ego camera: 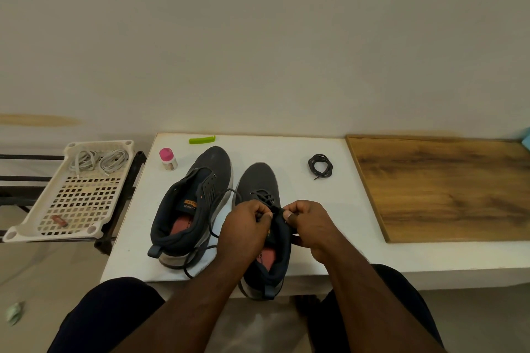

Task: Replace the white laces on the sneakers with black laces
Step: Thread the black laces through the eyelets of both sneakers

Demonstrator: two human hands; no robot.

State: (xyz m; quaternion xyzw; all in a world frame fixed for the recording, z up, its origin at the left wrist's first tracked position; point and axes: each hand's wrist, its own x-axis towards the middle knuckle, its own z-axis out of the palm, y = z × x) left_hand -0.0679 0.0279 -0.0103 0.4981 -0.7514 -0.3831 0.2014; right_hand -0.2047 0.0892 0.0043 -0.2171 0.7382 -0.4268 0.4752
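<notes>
Two dark grey sneakers stand on the white table (315,223), toes pointing away from me. The left sneaker (198,195) has no lace. The right sneaker (259,183) carries a black lace (212,235) through its lower eyelets; the loose end trails across to the left and down toward the table's front edge. My left hand (243,226) pinches the lace over the tongue. My right hand (309,223) pinches the shoe's upper edge at the eyelets. A second black lace (320,165) lies coiled at the back right. The white laces (99,162) lie in a tray.
The cream perforated tray (74,209) sits on a dark rack left of the table. A pink-capped bottle (167,158) and a green clip (201,139) lie at the table's back left. A wooden board (444,186) covers the right side. My knees are below the front edge.
</notes>
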